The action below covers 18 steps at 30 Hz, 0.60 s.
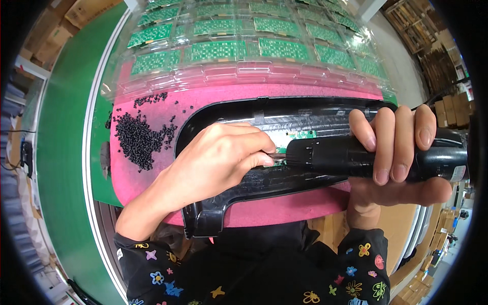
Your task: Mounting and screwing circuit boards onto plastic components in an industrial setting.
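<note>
My right hand [394, 152] is wrapped around the body of a black electric screwdriver [335, 156], which lies roughly level and points left. At its nose, the thumb and fingers of my left hand [221, 152] pinch the short metal bit [277, 157]. Whether a screw is also between those fingertips is hidden. Below both hands lies a long black plastic housing [223, 201], hollow side up. Inside it a green circuit board [305, 134] shows in part, mostly covered by the screwdriver and my left hand.
A pink mat [152, 183] lies under the housing on a green table [71, 152]. Loose black screws [137, 140] form a pile at the mat's left. Stacked clear trays [203, 76] with several green boards stand along the far side. Cardboard boxes [450, 112] are at the right.
</note>
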Available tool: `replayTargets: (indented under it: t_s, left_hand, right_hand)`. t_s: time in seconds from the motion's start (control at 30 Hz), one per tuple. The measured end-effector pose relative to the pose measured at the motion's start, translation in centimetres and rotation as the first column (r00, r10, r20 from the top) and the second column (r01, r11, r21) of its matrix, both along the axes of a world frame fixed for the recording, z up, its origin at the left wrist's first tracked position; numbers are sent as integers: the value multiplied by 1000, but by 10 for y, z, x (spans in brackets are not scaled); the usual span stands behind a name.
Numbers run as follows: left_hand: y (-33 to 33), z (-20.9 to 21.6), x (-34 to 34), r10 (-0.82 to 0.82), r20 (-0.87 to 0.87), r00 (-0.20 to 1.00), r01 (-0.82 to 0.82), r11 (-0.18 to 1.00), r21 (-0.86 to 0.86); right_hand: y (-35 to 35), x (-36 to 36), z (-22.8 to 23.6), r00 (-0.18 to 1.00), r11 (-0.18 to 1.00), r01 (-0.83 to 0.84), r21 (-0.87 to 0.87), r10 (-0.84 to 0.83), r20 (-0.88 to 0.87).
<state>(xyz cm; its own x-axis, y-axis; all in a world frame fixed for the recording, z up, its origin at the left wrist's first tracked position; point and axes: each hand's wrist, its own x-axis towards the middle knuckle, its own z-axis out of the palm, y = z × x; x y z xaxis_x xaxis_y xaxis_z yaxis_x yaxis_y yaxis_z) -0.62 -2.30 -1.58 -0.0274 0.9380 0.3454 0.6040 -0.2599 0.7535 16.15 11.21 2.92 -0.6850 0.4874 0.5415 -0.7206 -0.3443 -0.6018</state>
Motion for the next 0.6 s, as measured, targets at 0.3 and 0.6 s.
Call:
replayTargets:
  t_s: [0.3,0.6]
  left_hand:
    - [-5,3,0,48,-59,997,-57,987,-149]
    - [-11,0,-4,197,-170,966,-219,967,-126]
  right_hand:
    - [-1,-1,-2,999,995,32,92,-31,-6]
    - [16,-13,-23,987,931,90,353,-132,95]
